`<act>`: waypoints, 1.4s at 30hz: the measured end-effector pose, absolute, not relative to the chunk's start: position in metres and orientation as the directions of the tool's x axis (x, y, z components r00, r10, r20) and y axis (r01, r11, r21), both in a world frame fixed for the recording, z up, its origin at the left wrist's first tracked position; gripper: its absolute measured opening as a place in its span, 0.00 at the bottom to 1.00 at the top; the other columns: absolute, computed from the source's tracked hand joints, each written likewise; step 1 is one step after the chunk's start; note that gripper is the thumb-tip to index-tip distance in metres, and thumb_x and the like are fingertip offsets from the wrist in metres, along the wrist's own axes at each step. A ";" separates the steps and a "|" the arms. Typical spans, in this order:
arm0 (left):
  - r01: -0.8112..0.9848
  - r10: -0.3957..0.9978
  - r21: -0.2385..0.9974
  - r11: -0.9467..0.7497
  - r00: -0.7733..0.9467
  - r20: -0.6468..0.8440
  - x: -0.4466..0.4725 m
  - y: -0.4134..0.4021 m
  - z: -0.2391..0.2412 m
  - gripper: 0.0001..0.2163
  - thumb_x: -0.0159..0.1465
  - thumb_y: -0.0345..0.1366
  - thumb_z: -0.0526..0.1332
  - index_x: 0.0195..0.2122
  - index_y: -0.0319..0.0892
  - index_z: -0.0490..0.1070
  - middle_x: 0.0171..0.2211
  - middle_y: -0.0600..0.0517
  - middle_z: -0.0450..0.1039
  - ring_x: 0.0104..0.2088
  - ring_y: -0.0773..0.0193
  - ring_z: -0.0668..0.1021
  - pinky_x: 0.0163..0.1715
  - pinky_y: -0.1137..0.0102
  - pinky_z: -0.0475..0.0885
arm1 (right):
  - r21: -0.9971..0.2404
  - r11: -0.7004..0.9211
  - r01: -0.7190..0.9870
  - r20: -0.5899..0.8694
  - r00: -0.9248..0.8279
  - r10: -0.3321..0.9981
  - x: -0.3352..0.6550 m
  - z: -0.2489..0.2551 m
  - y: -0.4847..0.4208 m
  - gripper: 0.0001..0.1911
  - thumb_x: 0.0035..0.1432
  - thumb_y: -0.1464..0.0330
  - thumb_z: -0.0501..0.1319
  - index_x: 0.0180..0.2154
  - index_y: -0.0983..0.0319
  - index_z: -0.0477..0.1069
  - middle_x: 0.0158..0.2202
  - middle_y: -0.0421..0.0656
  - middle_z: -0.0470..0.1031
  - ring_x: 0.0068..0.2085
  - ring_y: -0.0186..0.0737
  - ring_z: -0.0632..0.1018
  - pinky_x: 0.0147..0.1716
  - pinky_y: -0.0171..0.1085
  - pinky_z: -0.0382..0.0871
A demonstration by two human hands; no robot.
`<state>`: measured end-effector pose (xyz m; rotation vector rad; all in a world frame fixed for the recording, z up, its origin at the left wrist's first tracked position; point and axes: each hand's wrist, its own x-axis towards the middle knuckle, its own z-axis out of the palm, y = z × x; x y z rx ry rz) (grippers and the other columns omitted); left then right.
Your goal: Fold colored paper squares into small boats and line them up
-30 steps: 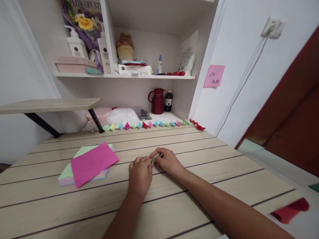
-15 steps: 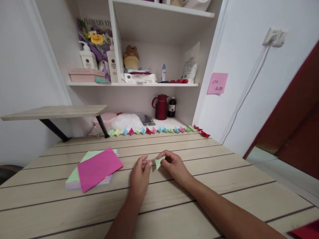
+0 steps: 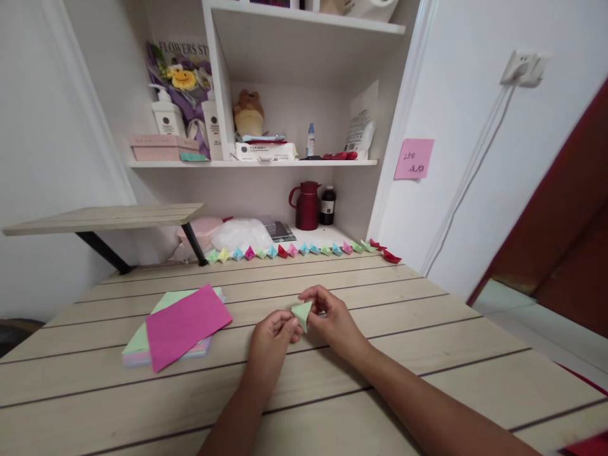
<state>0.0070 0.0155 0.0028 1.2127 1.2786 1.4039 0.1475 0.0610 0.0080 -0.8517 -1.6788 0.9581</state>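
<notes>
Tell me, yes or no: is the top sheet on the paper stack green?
No, the top sheet on the stack of coloured paper is bright pink; a pale green sheet lies beneath it.

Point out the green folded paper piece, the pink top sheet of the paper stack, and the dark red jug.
green folded paper piece point(image 3: 302, 313), head view, its flat face.
pink top sheet point(image 3: 187, 324), head view, its middle.
dark red jug point(image 3: 308, 206), head view, its body.

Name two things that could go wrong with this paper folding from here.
The small green folded piece is pinched only at its edges between the left hand and right hand, so it might crumple or slip. A forearm might also nudge the pink sheet lying askew on the paper stack.
</notes>
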 end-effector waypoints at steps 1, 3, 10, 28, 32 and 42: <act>0.020 0.982 0.994 -0.111 -0.148 0.113 0.007 0.016 0.002 0.09 0.53 0.40 0.63 0.27 0.40 0.75 0.23 0.51 0.76 0.26 0.64 0.76 0.32 0.69 0.71 | -0.891 0.438 0.115 0.397 -0.269 0.878 0.147 0.008 0.061 0.09 0.47 0.73 0.57 0.34 0.61 0.70 0.24 0.37 0.67 0.26 0.33 0.66 0.26 0.31 0.60; 0.061 0.977 0.986 -0.153 -0.143 0.160 0.005 0.016 0.001 0.09 0.54 0.40 0.63 0.29 0.40 0.76 0.28 0.50 0.77 0.32 0.61 0.77 0.38 0.67 0.71 | -0.890 0.436 0.134 0.392 -0.265 0.881 0.147 0.008 0.060 0.04 0.47 0.74 0.57 0.28 0.61 0.69 0.22 0.36 0.65 0.25 0.32 0.64 0.24 0.31 0.57; 0.080 0.968 0.967 -0.242 -0.047 0.246 0.012 0.011 -0.001 0.14 0.59 0.42 0.62 0.43 0.43 0.75 0.48 0.46 0.73 0.51 0.56 0.73 0.52 0.65 0.67 | -0.794 0.565 0.226 0.544 -0.154 0.825 0.147 0.013 0.056 0.05 0.47 0.76 0.56 0.27 0.60 0.65 0.27 0.38 0.65 0.28 0.34 0.66 0.27 0.33 0.60; -0.186 0.996 0.978 -0.091 -0.040 0.085 0.013 0.008 0.000 0.12 0.59 0.43 0.60 0.38 0.40 0.73 0.28 0.49 0.76 0.37 0.57 0.78 0.45 0.64 0.68 | -0.930 0.331 -0.158 0.362 -0.260 0.895 0.147 0.010 0.059 0.12 0.47 0.76 0.58 0.29 0.59 0.79 0.38 0.42 0.64 0.30 0.33 0.71 0.27 0.34 0.71; -0.163 0.995 0.981 -0.101 -0.038 0.096 0.015 0.007 0.005 0.16 0.62 0.48 0.57 0.37 0.40 0.74 0.31 0.49 0.77 0.36 0.59 0.78 0.46 0.65 0.67 | -0.922 0.369 -0.115 0.386 -0.226 0.894 0.147 0.007 0.060 0.09 0.48 0.75 0.59 0.24 0.60 0.77 0.37 0.43 0.66 0.35 0.36 0.72 0.28 0.33 0.71; 0.008 0.984 0.996 -0.088 -0.158 0.088 0.012 0.010 0.010 0.13 0.59 0.45 0.61 0.27 0.41 0.74 0.20 0.56 0.70 0.27 0.65 0.71 0.33 0.73 0.64 | -0.941 0.337 -0.043 0.338 -0.224 0.914 0.145 0.010 0.057 0.16 0.47 0.75 0.60 0.41 0.59 0.72 0.38 0.40 0.68 0.28 0.30 0.70 0.28 0.31 0.71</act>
